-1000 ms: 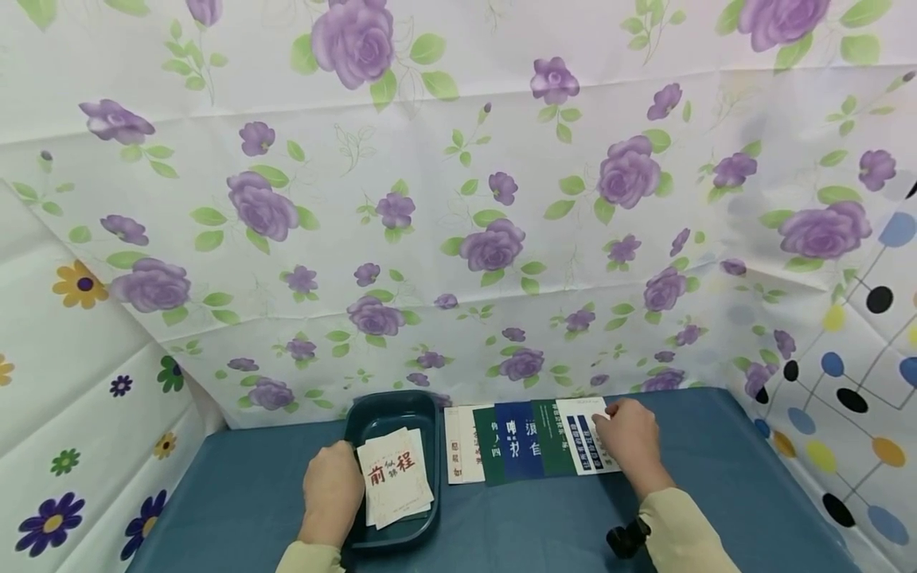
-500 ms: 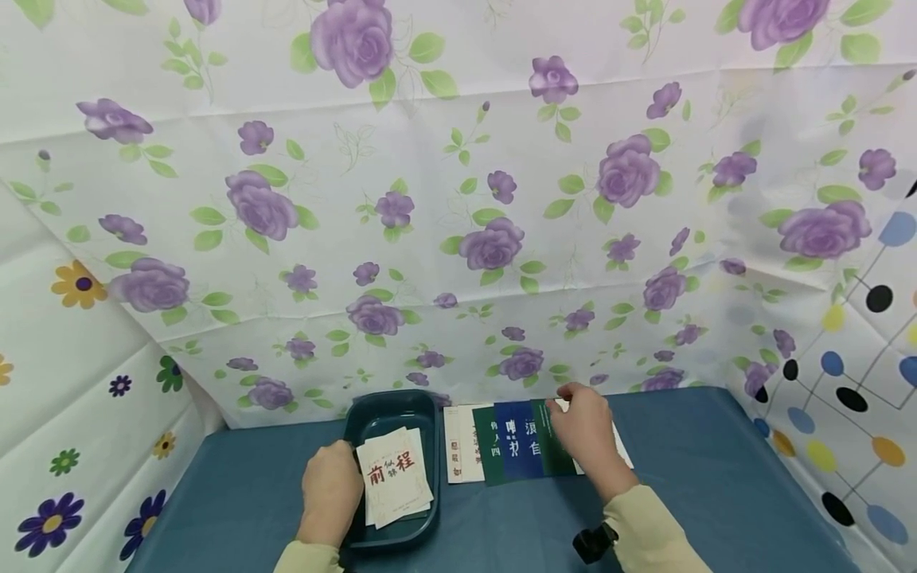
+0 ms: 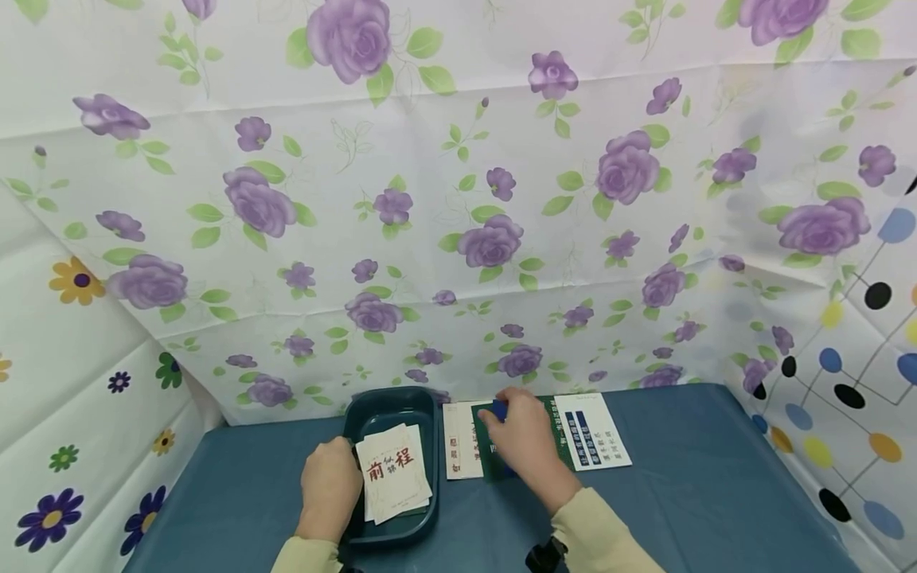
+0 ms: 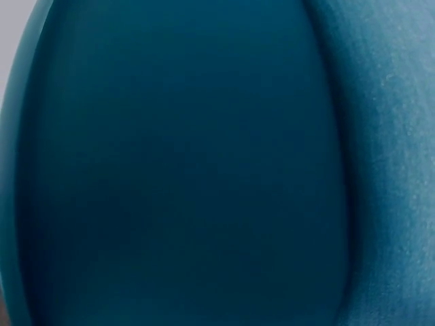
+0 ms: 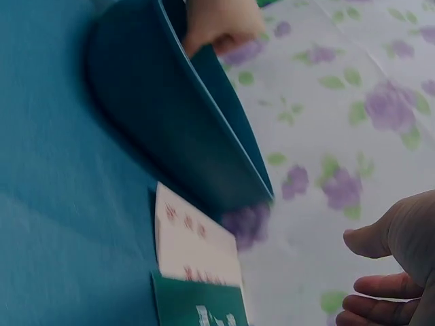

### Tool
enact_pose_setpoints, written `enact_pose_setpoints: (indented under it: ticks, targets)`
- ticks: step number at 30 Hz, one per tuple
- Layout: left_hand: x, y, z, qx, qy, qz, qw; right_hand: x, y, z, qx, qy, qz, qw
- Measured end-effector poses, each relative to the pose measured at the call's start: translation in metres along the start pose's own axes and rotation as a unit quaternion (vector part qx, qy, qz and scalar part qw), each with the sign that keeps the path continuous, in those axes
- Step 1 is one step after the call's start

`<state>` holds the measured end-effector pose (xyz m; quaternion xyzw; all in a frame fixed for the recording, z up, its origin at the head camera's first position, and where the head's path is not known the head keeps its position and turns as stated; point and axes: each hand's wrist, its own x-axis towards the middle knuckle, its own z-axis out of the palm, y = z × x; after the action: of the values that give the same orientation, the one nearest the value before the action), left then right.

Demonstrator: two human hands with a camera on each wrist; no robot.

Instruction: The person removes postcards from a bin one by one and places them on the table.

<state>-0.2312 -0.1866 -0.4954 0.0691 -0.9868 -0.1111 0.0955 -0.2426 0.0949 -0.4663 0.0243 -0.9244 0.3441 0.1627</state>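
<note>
My left hand has its fingers curled over the left rim of a dark teal plastic basin. Inside the basin lies a loose pile of white cards, the top one with red and black characters. To its right, overlapping cards form a row: white cards first, then green, blue, another green, and a white card with blue blocks. My right hand hovers over the row's middle and hides most of the blue part. In the right wrist view its thumb stands apart from the fingers.
A blue cloth covers the table. Behind it hangs a white sheet with purple flowers, close to the basin and the card row. Patterned sheets also close off the left and right sides.
My right hand has moved left along the row, from the white card at the right end to the blue and green cards. The left hand stays on the basin rim.
</note>
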Motion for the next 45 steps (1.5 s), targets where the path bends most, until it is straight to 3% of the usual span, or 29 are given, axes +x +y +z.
enact_pose_setpoints:
  ticks: [13,22,26,32,39,45]
  targets:
    - [0.002,0.001,0.001,0.0,-0.003,-0.005,1.0,-0.014,-0.06,0.047,0.01,-0.087,-0.052,0.995]
    - [0.003,0.0,-0.001,-0.002,-0.006,0.002,1.0,-0.026,-0.083,0.075,-0.041,-0.14,-0.1,0.984]
    - [0.003,0.0,-0.003,-0.003,-0.007,0.004,1.0,-0.029,-0.087,0.089,-0.082,-0.158,-0.134,0.975]
    - [0.0,-0.002,-0.002,0.001,-0.021,0.004,0.9998,-0.039,-0.088,0.109,-0.167,-0.158,-0.203,0.952]
    - [0.0,-0.002,-0.003,-0.008,-0.009,0.006,0.9999,-0.041,-0.086,0.121,-0.243,-0.186,-0.159,0.939]
    - [0.0,-0.002,-0.003,-0.009,-0.019,0.003,0.9998,-0.044,-0.09,0.127,-0.308,-0.203,-0.123,0.921]
